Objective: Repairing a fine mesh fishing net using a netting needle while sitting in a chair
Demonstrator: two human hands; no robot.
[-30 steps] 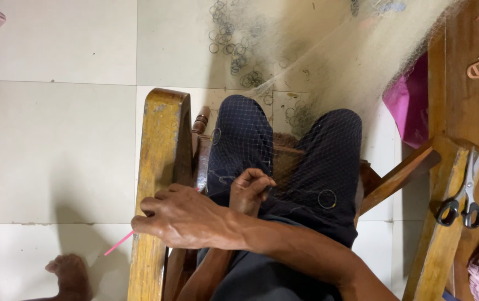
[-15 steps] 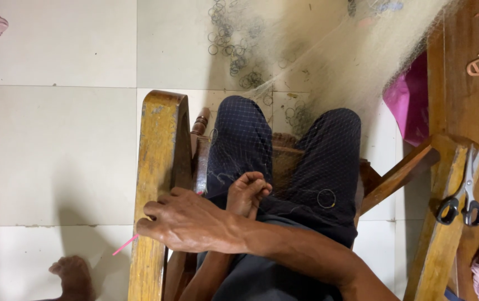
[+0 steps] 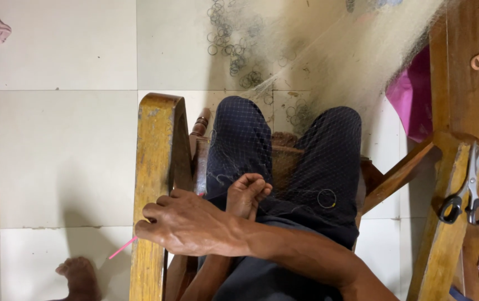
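Evidently this is net work in mid-stitch, as I read it. The fine fishing net (image 3: 328,72) is draped across both knees and spills forward onto the tiled floor (image 3: 66,156) beyond the chair's front edge.

The right hand (image 3: 189,228) crosses over to the chair's left armrest (image 3: 153,156). It is clenched round a thin pink needle (image 3: 121,249), whose tip pokes out past the armrest's outer edge. The left hand (image 3: 248,195) sits on the lap with its fingers bunched together, seemingly pinching a fold of mesh. I cannot make out any thread between the two hands.

My judgement is that a stitch is being drawn tight, away from the pinched spot. The next move would call for keeping that pinch firm while the needle comes back to the mesh, without snagging the loose net.

Scissors (image 3: 465,195) lie untouched on the right armrest (image 3: 446,223), well apart from both hands.
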